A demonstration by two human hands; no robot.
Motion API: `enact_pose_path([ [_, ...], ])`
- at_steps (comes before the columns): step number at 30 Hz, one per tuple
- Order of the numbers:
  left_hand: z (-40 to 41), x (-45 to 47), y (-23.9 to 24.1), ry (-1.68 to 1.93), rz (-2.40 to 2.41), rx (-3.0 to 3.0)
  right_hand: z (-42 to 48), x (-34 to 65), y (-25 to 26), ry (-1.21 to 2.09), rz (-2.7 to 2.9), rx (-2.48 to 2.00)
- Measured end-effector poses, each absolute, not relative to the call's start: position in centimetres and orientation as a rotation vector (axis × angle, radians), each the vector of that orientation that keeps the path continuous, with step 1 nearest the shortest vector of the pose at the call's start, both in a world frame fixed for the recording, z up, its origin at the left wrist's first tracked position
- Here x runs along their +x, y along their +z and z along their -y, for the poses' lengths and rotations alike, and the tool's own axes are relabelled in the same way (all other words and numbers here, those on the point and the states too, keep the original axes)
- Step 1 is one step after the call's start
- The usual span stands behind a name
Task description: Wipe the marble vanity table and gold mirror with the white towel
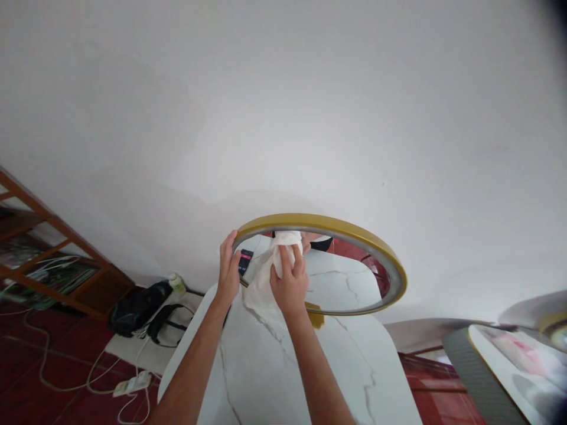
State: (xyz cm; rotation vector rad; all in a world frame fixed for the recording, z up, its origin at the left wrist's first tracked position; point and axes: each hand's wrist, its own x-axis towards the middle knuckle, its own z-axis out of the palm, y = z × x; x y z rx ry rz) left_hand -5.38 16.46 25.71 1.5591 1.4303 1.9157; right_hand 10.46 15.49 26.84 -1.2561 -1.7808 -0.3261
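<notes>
A round mirror with a gold frame stands tilted on a white marble-patterned table, close to the wall. My left hand is closed around the left side of the frame, thumb in front and fingers toward the outer edge. In my right hand a white cloth is bunched up and pressed against the glass; its loose part hangs down to the tabletop. A gold stand shows under the mirror's lower rim. The glass reflects the cloth, the tabletop and a phone.
A wooden shelf stands at the left, with a black bag and a small bottle beside it. Cables and a white power strip lie low at the left. Another white-topped piece of furniture is at the right.
</notes>
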Motion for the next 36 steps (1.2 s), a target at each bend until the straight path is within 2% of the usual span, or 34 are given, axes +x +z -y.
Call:
enact_pose_path([
  [7,-16.2,-5.2,25.9,1.911,-1.424,1.564,-15.2,7.9,27.3,-0.309,2.22,-1.24],
  [12,-16.2,-5.2,25.9,1.897,-1.424,1.593,-15.1,7.4,27.3,-0.315,2.293,-1.238],
  [26,-16.1,-5.5,25.8,1.889,-1.46,1.625,-15.2,11.3,26.2,-0.323,1.43,-1.369],
  [36,-16.1,-5.2,25.9,1.897,-1.441,1.581,-15.3,8.9,26.1,-0.359,2.229,-1.229],
])
